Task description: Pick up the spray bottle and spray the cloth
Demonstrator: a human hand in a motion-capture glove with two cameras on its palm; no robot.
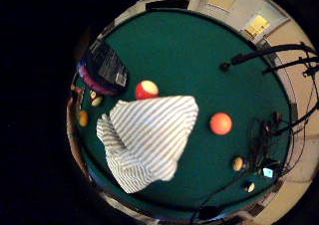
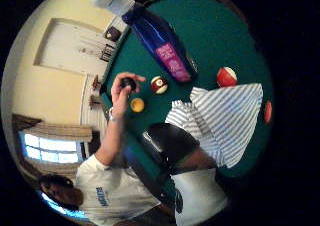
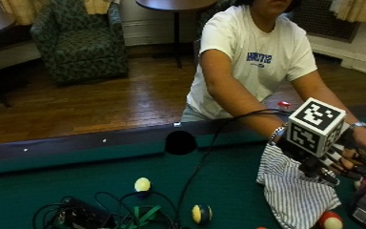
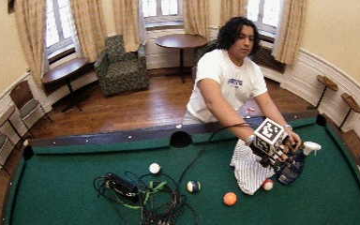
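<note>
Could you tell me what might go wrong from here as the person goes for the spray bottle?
The red-and-white ball lies close beside the spray bottle and the striped cloth, so reaching in could knock it rolling. The bare hand holds a black ball near the bottle and may crowd the gloved right hand. Stray spray could reach the cables.

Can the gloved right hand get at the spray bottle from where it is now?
Probably yes. The right hand hangs over the cloth, and the bottle lies on the felt just beside it, with nothing between them.
</note>
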